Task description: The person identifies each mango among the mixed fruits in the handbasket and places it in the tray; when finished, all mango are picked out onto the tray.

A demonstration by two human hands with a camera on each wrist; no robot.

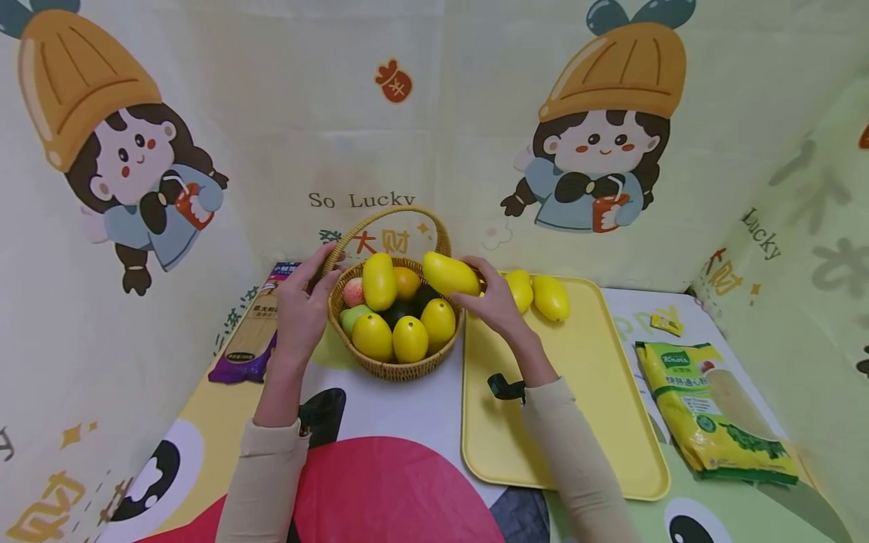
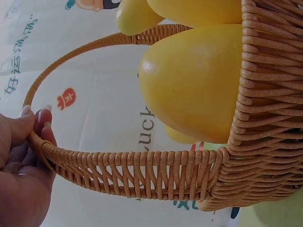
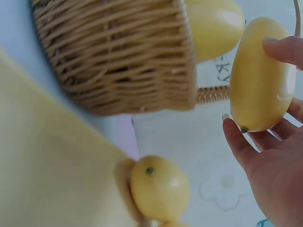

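My left hand [image 1: 303,302] pinches the wicker basket's handle [image 2: 142,175] on its left side, thumb and fingertips round it in the left wrist view. Between the thumb and fingers of my right hand [image 1: 500,302] is a yellow mango [image 1: 449,274], held over the basket's right rim. The wicker basket [image 1: 400,371] stands upright, full of fruit. In it are several yellow mangoes [image 1: 410,339], an orange [image 1: 406,283], a pinkish peach-like fruit [image 1: 353,292], a green fruit [image 1: 353,317] and dark round fruits [image 1: 397,311], partly hidden.
Right of the basket lies a yellow tray [image 1: 563,407] with two mangoes [image 1: 551,298] at its far end. A Knorr bag [image 1: 713,407] and a small yellow packet [image 1: 667,324] lie beyond it. A purple noodle pack [image 1: 247,339] is behind my left arm. Printed cloth hangs behind.
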